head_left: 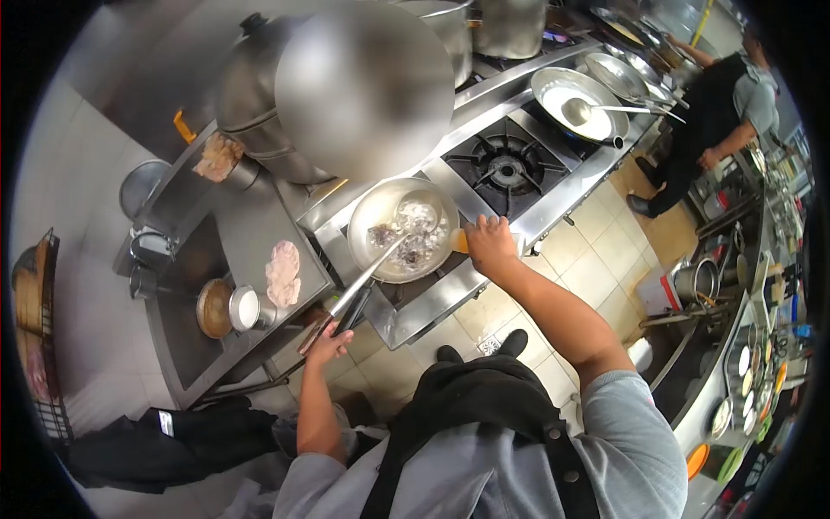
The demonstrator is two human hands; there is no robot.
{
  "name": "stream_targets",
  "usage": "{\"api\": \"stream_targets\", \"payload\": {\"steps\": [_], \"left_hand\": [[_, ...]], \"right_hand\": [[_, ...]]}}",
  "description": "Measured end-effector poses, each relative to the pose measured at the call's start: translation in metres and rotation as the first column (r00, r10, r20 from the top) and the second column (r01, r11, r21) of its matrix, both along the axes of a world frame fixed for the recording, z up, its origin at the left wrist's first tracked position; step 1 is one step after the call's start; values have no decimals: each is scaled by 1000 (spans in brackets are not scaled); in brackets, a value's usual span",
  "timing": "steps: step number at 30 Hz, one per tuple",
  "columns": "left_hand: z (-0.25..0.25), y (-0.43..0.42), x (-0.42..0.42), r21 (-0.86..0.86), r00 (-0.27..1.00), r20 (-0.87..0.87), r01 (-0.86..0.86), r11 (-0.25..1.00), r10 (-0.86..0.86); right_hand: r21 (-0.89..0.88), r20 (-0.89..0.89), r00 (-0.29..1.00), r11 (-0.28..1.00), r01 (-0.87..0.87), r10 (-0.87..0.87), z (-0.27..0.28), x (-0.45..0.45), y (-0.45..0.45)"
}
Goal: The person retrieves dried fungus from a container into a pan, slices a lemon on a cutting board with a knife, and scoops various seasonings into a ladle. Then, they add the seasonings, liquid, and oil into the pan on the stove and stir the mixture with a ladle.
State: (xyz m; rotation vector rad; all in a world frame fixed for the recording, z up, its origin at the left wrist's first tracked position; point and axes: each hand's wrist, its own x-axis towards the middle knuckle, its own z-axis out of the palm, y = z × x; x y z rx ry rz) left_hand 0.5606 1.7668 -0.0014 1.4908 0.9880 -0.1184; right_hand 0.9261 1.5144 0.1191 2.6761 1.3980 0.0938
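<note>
A frying pan (354, 221) sits on the stove in front of me, with dark and pale pieces in bubbling liquid. My left hand (328, 346) is closed around the long handle of a ladle (350, 292), whose bowl rests among the food. The pan's black handle (356, 309) runs close by the same fingers; whether they grip it too, I cannot tell. At the pan's right edge, my right hand (491, 244) is closed on a bottle-like container, its orange-yellow end (460, 240) pointing at the pan. My fingers hide most of that container.
An unlit burner (507, 169) lies right of the pan. Beyond it stands a wok (562, 82) of white liquid with another ladle. A large pot (259, 130) is behind. Left, a steel counter (259, 212) bears a pink cloth (283, 273). Another person (735, 104) stands at far right.
</note>
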Motion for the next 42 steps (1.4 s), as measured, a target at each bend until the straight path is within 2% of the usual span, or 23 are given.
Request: {"api": "stream_targets", "payload": {"steps": [4,7,8,9,10,11,12,14,17,18,20,22,24,26,29,30,32,33,34,36,40,41,42], "left_hand": [[3,-19,-11,-21,990,98,-96,995,98],[4,-41,-27,-376,859,262,-329,866,440],[-4,-49,-30,-343,833,393,-262,902,391],[-11,-50,-37,-501,774,478,-146,853,414],[-48,-36,-60,-676,601,653,191,712,460],[-44,-52,-53,-852,376,264,-341,398,888],[-26,-76,-39,-661,334,198,-648,378,921],[-31,-96,-26,-501,498,163,-702,506,852],[-37,-127,5,-408,670,102,-646,646,735],[-38,-136,19,-389,712,81,-622,680,698],[-40,-159,53,-359,791,42,-558,748,610],[-44,-180,89,-333,855,14,-485,809,519],[-48,-205,125,-302,908,-17,-405,863,420],[-53,-234,165,-273,946,-46,-320,907,320],[-62,-286,229,-219,979,-97,-198,955,181],[-65,-305,250,-199,983,-122,-161,967,139],[-65,-339,285,-154,982,-176,-90,984,62],[-64,-355,301,-135,978,-205,-55,989,26],[-63,-368,315,-117,972,-234,-22,993,-6],[-66,-389,336,-84,957,-286,36,996,-59],[-64,-409,349,-40,919,-370,130,991,-135],[-66,-406,342,-34,910,-386,150,988,-152],[-71,-396,329,-33,898,-398,191,981,-188]], "right_hand": [[40,-242,966,993,107,-94,-9,1,-4],[74,-608,791,987,146,-72,-52,12,-10],[316,-618,786,920,230,15,-63,6,-25],[411,-585,809,880,238,54,-82,4,-32],[393,-676,736,859,328,28,-61,1,-44],[463,-717,693,797,387,80,-62,-1,-56],[391,-807,590,779,489,34,-46,-4,-69],[555,-797,573,605,571,190,-65,-6,-91],[620,-778,567,482,619,271,-62,10,-144],[622,-776,574,471,625,262,-62,15,-165],[718,-696,673,285,636,252,-59,37,-220],[685,-726,657,118,719,205,-27,57,-289],[668,-735,668,-39,743,118,16,80,-364],[683,-730,669,-166,711,-139,49,104,-447],[860,-505,690,-226,458,-518,89,150,-592],[756,-646,645,-456,469,-408,111,161,-634],[921,-388,375,-340,189,-842,118,201,-730],[939,-344,280,-326,110,-896,112,223,-791],[910,-407,301,-412,50,-863,122,237,-834],[922,-377,75,-382,-71,-923,115,272,-932],[913,-407,-223,-399,-85,-886,82,343,-1122],[921,-370,-386,-387,-38,-845,75,354,-1143],[902,-340,-388,-414,122,-856,69,358,-1171]]}}
